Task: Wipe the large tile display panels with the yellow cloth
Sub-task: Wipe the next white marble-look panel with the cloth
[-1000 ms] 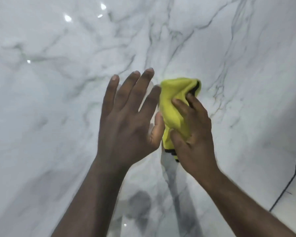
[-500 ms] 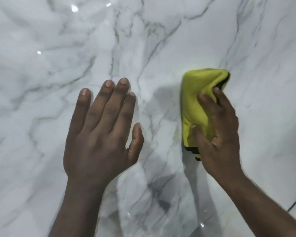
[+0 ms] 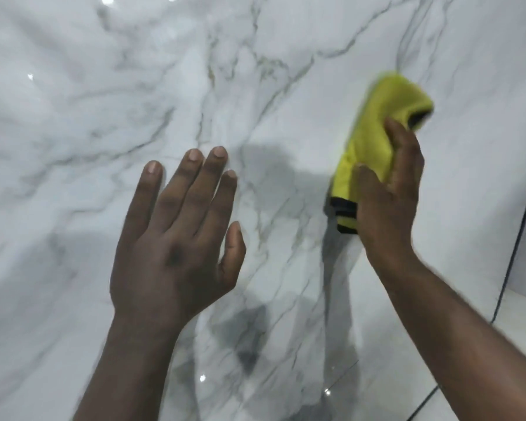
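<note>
My right hand [image 3: 389, 189] grips the folded yellow cloth [image 3: 374, 126] against the marble tile panel [image 3: 104, 101].
Head view: thumb and fingers curl round the cloth's lower half, in the upper right of the frame. Its long axis stands nearly upright, leaning to the upper right; the black-edged end points down, and the top is blurred. My left hand [image 3: 176, 238], lower centre, holds nothing, fingers straight and slightly spread, palm toward the panel; whether it touches I cannot tell. A dark joint line [image 3: 517, 238] runs down the right edge.
</note>
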Action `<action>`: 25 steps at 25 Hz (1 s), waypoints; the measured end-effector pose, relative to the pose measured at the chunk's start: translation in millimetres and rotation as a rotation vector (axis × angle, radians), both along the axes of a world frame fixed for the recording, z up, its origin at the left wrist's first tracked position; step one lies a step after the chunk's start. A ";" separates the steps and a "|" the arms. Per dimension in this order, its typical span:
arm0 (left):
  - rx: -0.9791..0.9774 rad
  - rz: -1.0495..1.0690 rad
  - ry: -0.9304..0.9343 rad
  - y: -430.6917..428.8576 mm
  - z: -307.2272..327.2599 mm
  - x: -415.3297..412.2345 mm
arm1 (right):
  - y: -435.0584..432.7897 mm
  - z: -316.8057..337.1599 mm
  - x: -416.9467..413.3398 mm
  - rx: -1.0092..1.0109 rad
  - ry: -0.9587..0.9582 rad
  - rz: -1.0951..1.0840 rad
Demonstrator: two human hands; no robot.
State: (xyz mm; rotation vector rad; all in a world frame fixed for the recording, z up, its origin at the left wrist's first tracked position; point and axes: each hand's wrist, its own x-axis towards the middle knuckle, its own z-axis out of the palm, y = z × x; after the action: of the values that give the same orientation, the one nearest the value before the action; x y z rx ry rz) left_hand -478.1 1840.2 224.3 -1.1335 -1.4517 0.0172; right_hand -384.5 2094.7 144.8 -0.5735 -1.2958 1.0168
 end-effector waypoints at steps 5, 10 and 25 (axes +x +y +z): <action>0.073 -0.055 -0.124 10.0 -0.1 10.3 | -83.9 -46.2 15.3 -0.195 -0.096 0.144; 0.033 -0.056 -0.208 60.5 7.2 31.9 | 13.3 27.2 10.6 0.237 -0.049 0.010; 0.013 0.029 -0.019 273.5 -14.0 45.6 | 204.1 -50.4 44.8 -0.078 -0.077 0.002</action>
State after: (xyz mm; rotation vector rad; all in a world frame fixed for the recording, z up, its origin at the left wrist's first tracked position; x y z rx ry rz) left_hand -432.5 2113.7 210.2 -1.1045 -1.4830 0.0170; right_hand -339.6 2298.8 94.4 -0.6761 -1.3285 1.0597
